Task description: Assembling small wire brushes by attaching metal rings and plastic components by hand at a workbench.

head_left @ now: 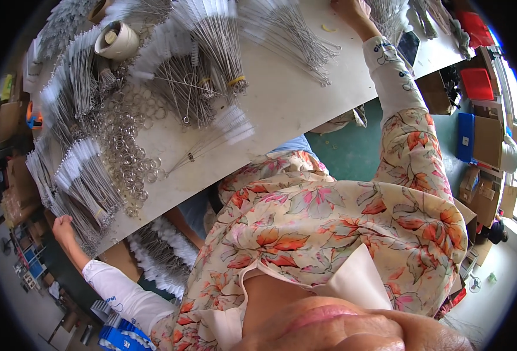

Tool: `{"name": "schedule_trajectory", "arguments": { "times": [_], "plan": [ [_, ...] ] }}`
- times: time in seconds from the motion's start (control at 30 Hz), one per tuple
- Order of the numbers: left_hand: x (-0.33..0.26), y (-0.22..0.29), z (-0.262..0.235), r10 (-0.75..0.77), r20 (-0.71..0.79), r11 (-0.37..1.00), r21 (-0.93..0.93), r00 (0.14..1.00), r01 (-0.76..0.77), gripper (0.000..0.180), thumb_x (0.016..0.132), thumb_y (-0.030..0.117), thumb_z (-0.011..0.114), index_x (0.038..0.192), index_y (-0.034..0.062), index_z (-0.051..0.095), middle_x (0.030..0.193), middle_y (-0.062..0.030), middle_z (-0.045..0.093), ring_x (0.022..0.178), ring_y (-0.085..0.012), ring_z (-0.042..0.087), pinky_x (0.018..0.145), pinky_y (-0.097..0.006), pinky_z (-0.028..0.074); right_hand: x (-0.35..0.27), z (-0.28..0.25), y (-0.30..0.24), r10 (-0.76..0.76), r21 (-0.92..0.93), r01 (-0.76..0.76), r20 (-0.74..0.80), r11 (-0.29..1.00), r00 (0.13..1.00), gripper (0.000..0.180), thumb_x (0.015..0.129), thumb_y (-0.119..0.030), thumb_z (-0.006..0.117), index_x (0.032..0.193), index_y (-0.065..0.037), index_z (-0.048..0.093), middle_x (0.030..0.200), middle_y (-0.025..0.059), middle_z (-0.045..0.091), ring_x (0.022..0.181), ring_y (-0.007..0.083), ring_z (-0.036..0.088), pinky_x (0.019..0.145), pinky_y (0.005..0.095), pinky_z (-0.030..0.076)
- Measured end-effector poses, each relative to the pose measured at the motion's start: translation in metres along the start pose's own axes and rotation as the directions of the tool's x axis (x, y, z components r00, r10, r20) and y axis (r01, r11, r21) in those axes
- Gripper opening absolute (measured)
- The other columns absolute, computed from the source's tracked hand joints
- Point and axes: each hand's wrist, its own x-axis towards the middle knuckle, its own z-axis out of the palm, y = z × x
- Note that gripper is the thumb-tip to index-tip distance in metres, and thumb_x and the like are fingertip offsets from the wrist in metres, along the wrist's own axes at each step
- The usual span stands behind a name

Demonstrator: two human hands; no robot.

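My left hand (66,229) is at the table's near left edge, fingers curled beside the wire ends of a bundle of straw-cleaning brushes (91,178). What those fingers grip, if anything, cannot be made out. Far across the table, my right hand (355,10) reaches to the upper edge of the view, which cuts off its fingers. Near it, loose brushes (305,41) with white bristles and looped wire ends lie fanned out. More brushes (211,44) are heaped at the back, some bound with yellow bands. A small group of brushes (220,134) rests near the front edge.
Many metal rings (131,140) spread between the brush piles on the white table (293,99). A pale cup-like roll (117,41) stands at the back left. Beyond my right arm lies a dark phone-like slab (409,47). Below the table are more white brushes (163,251); boxes (487,140) stand at right.
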Motion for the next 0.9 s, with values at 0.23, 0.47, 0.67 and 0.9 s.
{"name": "schedule_trajectory", "arguments": {
  "times": [0.23, 0.47, 0.67, 0.9],
  "plan": [
    [0.015, -0.017, 0.005, -0.079, -0.067, 0.979, -0.194, 0.995, 0.064, 0.014, 0.081, 0.015, 0.061, 0.084, 0.0015, 0.064, 0.080, -0.0070, 0.068, 0.075, -0.0125, 0.062, 0.072, -0.024, 0.046, -0.019, -0.056, 0.011, -0.082, 0.392, 0.166, -0.221, 0.905, 0.972, 0.017, 0.068, -0.023, 0.067, 0.077, -0.009, 0.069, 0.068, 0.0090, 0.064, 0.059, 0.0198, 0.059, 0.056, 0.0343, 0.046],
    [-0.016, 0.098, 0.001, -0.047, -0.253, 0.692, -0.706, 0.966, -0.151, 0.023, 0.089, 0.014, 0.054, 0.110, 0.0035, 0.058, 0.088, -0.0022, 0.060, 0.068, -0.0089, 0.055, 0.067, -0.022, 0.046, -0.063, -0.138, -0.073, -0.120, 0.995, -0.007, 0.020, 0.103, 0.993, 0.014, 0.087, -0.019, 0.056, 0.083, -0.006, 0.060, 0.066, -0.0028, 0.050, 0.059, 0.0073, 0.047, 0.053, 0.0241, 0.038],
    [-0.147, 0.305, -0.006, 0.282, 0.051, 0.287, -0.957, 0.958, -0.033, 0.031, 0.092, 0.023, 0.053, 0.110, -0.0012, 0.059, 0.067, 0.0090, 0.038, 0.050, 0.0022, 0.026, 0.042, -0.015, 0.017, -0.122, -0.134, -0.198, -0.744, 0.791, -0.429, -0.048, -0.436, 0.667, 0.019, 0.095, -0.014, 0.043, 0.101, -0.001, 0.054, 0.104, 0.0076, 0.055, 0.094, 0.0164, 0.058, 0.086, 0.0324, 0.049],
    [-0.204, 0.403, 0.006, 0.411, -0.156, 0.312, -0.902, 0.898, -0.300, 0.020, 0.091, 0.012, 0.052, 0.104, -0.0001, 0.060, 0.086, -0.0037, 0.060, 0.067, -0.0098, 0.056, 0.063, -0.024, 0.046, -0.183, -0.134, -0.264, -0.774, 0.689, -0.564, 0.006, -0.456, 0.633, 0.018, 0.096, -0.013, 0.043, 0.108, -0.004, 0.052, 0.104, 0.0023, 0.052, 0.095, 0.0095, 0.053, 0.087, 0.0259, 0.043]
  ]
}}
